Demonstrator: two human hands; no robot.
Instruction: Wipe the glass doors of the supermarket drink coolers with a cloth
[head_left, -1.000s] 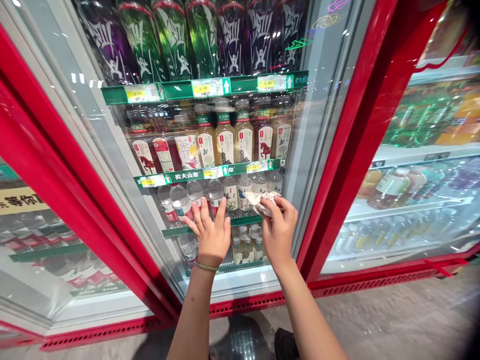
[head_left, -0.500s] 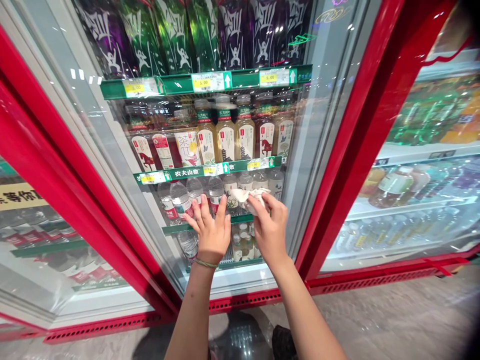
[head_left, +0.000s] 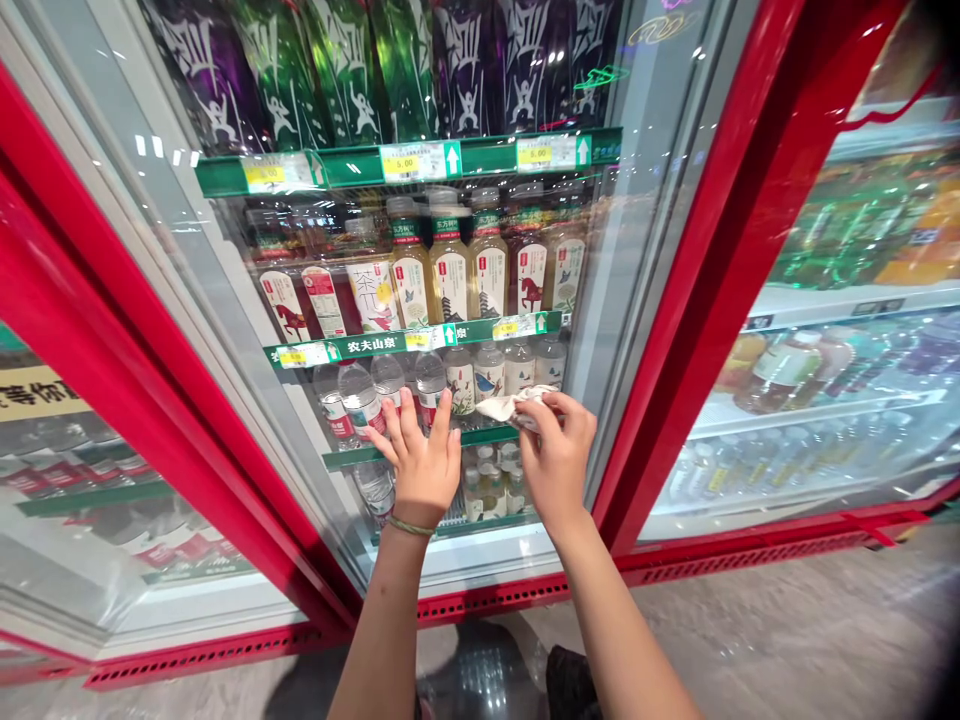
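Observation:
A glass fridge door [head_left: 600,250] in a red frame stands before me, its panes catching ceiling reflections. My left hand [head_left: 424,465] lies against the glass with fingers spread, holding nothing; a thin band circles that wrist. To its right, my right hand [head_left: 559,465] pinches a crumpled white cloth [head_left: 517,405] at the pane. Whether it is fabric or paper I cannot tell. Behind the glass, around both hands, clear water bottles [head_left: 431,385] stand on a low shelf, partly hidden by my fingers.
Shelves inside hold tea bottles [head_left: 450,270] and, above, purple and green bottles [head_left: 360,70], with price tags [head_left: 405,162] on the shelf edges. Red door frames [head_left: 720,250] run along both sides. Another drinks fridge [head_left: 840,370] stands right. Grey floor [head_left: 787,620] lies below.
My right hand has slid a little to the right and slightly down with the white cloth, uncovering more bottle labels. My left hand keeps its place.

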